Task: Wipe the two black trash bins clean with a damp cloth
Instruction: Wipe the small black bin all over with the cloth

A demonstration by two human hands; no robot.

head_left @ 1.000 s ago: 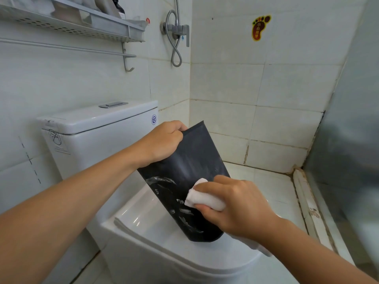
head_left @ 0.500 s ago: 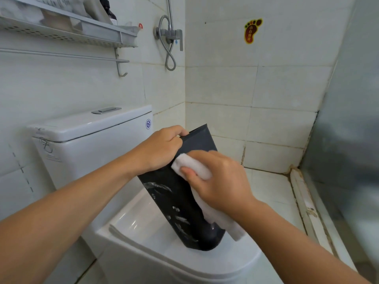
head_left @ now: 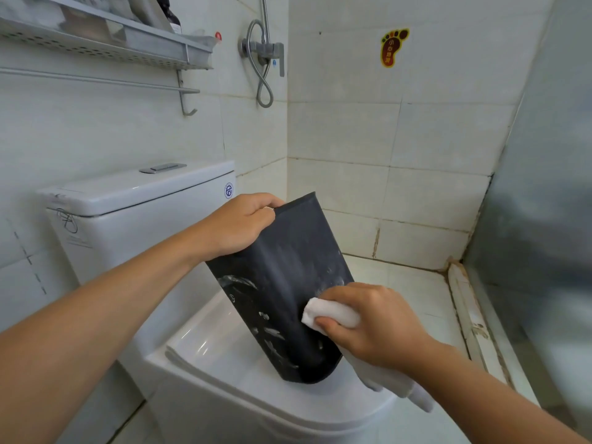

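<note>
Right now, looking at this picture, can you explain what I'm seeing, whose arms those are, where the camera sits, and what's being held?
There is no machine here. The camera is worn on a person's head and looks forward and down, so the two bare arms reaching in from the bottom are that person's own. The room is a tiled bathroom. In front stands a white toilet with its lid closed and its tank behind it. A black bin stands tilted on the lid, its bottom end resting there. The left hand grips the bin's upper edge to steady it. The right hand holds a folded white cloth and presses it against the bin's side, low down. Pale smears show on the black surface. Only one bin is in view. On the wall are a shelf, a shower tap and a foot-shaped sticker.
</note>
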